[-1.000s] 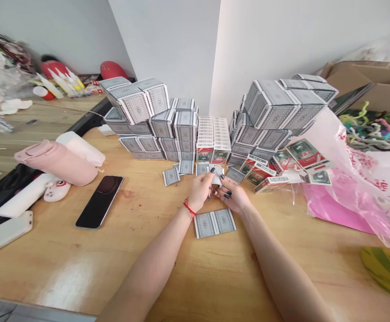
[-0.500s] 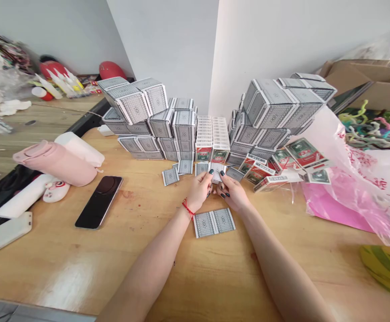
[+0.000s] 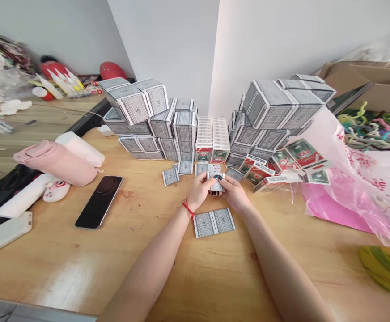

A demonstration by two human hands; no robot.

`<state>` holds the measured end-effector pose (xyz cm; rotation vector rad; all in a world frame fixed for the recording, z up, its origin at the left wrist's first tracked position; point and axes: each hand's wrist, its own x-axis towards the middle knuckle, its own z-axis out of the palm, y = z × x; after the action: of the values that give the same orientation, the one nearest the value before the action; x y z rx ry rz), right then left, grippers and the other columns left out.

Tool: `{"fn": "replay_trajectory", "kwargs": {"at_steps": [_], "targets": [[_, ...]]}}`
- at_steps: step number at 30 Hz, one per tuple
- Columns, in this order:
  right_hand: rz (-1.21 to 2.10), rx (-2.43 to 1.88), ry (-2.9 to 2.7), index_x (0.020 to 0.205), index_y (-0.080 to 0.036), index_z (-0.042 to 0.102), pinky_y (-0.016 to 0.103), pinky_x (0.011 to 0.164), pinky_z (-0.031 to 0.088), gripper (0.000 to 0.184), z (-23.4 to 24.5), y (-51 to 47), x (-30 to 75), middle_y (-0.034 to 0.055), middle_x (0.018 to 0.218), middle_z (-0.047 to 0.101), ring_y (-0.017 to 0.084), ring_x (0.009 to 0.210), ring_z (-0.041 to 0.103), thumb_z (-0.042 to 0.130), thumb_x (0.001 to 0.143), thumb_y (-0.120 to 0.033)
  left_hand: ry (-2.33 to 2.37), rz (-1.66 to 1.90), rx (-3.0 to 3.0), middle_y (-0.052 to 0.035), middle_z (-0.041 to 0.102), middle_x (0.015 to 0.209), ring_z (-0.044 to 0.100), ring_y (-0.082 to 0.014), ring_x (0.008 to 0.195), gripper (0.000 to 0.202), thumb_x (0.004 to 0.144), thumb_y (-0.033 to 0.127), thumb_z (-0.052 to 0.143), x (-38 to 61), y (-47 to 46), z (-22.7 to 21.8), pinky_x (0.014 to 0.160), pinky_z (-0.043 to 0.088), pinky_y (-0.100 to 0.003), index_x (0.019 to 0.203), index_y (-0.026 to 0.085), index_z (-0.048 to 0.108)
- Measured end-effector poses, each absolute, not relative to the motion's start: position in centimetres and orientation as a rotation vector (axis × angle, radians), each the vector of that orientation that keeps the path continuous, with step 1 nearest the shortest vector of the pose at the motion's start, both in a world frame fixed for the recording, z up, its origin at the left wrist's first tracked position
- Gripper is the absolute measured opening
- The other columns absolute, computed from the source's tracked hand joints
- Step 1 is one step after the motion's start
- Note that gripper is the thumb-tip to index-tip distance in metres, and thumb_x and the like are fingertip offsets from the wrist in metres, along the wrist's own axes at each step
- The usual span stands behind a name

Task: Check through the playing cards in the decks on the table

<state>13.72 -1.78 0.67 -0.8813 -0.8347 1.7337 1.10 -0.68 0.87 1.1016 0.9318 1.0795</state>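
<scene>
Between both hands is a playing card (image 3: 217, 188), gripped by its two sides near the middle of the table. My left hand (image 3: 197, 192), with a red string bracelet at the wrist, is closed on its left side. Closed on the right side is my right hand (image 3: 235, 193); both thumbs lie over the card and the fingers curl beneath. A face-up card (image 3: 216, 168) shows just behind it. Nearer me, two grey-backed cards (image 3: 204, 224) lie side by side. More loose cards (image 3: 185, 167) lie face down beyond the left hand.
Blocks built of grey-backed cards stand stacked at left (image 3: 133, 107) and right (image 3: 275, 100), with boxed card decks (image 3: 203, 154) between. Loose card boxes (image 3: 262, 173) and a plastic bag (image 3: 356, 179) lie right. A phone (image 3: 98, 203) and pink bottle (image 3: 61, 163) lie left.
Both thumbs have come closer together over the card, which now sits slightly nearer me. A card face has come into view behind it. The stacks have not moved.
</scene>
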Motion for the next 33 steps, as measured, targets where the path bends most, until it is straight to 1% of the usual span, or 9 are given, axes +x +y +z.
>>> {"fn": "replay_trajectory", "kwargs": {"at_steps": [4,7,11,15,20,24,27,30,33], "targets": [[1.768,-0.918,-0.868,0.074,-0.018,0.057,0.022,0.045,0.039,0.024,0.6,-1.9,13.8,-0.0022,0.055,0.055,0.010,0.046,0.050,0.067,0.066,-0.038,0.890,1.038,1.072,0.0058,0.044,0.051,0.043,-0.0072,0.042,0.024,0.072,0.037,0.057,1.1,-0.7,1.3,0.042,0.035,-0.021,0.066,0.018,0.043],[1.746,-0.920,-0.850,0.076,-0.018,0.057,0.022,0.044,0.038,0.025,0.6,-1.9,13.6,-0.0026,0.056,0.056,0.010,0.046,0.049,0.067,0.066,-0.038,0.852,1.001,1.067,0.0052,0.045,0.052,0.045,-0.0081,0.042,0.027,0.075,0.041,0.054,1.1,-0.6,1.4,0.042,0.035,-0.021,0.067,0.018,0.042],[1.645,-0.941,-0.819,0.075,-0.019,0.055,0.022,0.047,0.041,0.026,0.7,-2.0,13.2,-0.0040,0.060,0.054,0.009,0.049,0.048,0.067,0.066,-0.041,0.949,1.082,1.183,0.0056,0.038,0.051,0.037,-0.0060,0.046,0.030,0.074,0.036,0.056,1.1,-0.5,1.3,0.044,0.028,-0.020,0.059,0.017,0.039],[1.615,-0.950,-0.865,0.070,-0.020,0.051,0.021,0.046,0.040,0.028,0.7,-2.1,13.2,-0.0061,0.055,0.049,0.008,0.048,0.045,0.067,0.066,-0.042,1.036,1.108,1.305,0.0051,0.034,0.052,0.031,-0.0062,0.048,0.028,0.077,0.033,0.052,1.2,-0.5,1.3,0.045,0.024,-0.020,0.057,0.016,0.040],[1.649,-0.935,-0.887,0.068,-0.020,0.050,0.020,0.042,0.038,0.028,0.9,-2.0,13.4,-0.0062,0.052,0.049,0.007,0.043,0.043,0.068,0.066,-0.041,1.043,1.110,1.343,0.0040,0.036,0.053,0.031,-0.0072,0.050,0.030,0.079,0.036,0.048,1.3,-0.5,1.1,0.046,0.024,-0.021,0.057,0.015,0.044],[1.646,-0.971,-0.872,0.068,-0.021,0.049,0.022,0.039,0.039,0.028,0.7,-2.0,13.3,-0.0056,0.050,0.050,0.009,0.040,0.045,0.065,0.067,-0.044,1.084,1.114,1.319,0.0038,0.035,0.052,0.031,-0.0076,0.050,0.035,0.079,0.040,0.047,1.4,-0.4,0.7,0.047,0.024,-0.022,0.055,0.016,0.041],[1.587,-0.979,-0.867,0.071,-0.021,0.050,0.023,0.038,0.038,0.027,0.3,-1.9,13.0,-0.0051,0.052,0.051,0.010,0.040,0.045,0.061,0.071,-0.046,1.079,1.129,1.283,0.0035,0.037,0.053,0.034,-0.0078,0.051,0.036,0.079,0.043,0.047,1.4,-0.3,0.5,0.048,0.026,-0.022,0.056,0.016,0.040],[1.522,-0.984,-0.838,0.074,-0.022,0.050,0.022,0.036,0.035,0.026,-0.1,-1.7,12.9,-0.0053,0.053,0.050,0.010,0.040,0.044,0.058,0.073,-0.047,1.001,1.087,1.251,0.0043,0.038,0.052,0.037,-0.0078,0.050,0.034,0.078,0.042,0.048,1.4,-0.4,0.6,0.048,0.029,-0.021,0.058,0.017,0.039],[1.450,-1.003,-0.776,0.072,-0.022,0.049,0.021,0.038,0.034,0.027,-0.3,-1.6,12.9,-0.0058,0.054,0.048,0.009,0.043,0.042,0.059,0.072,-0.047,0.944,1.040,1.257,0.0055,0.038,0.051,0.038,-0.0071,0.048,0.031,0.077,0.039,0.051,1.3,-0.6,0.7,0.047,0.031,-0.020,0.060,0.017,0.037]]}}
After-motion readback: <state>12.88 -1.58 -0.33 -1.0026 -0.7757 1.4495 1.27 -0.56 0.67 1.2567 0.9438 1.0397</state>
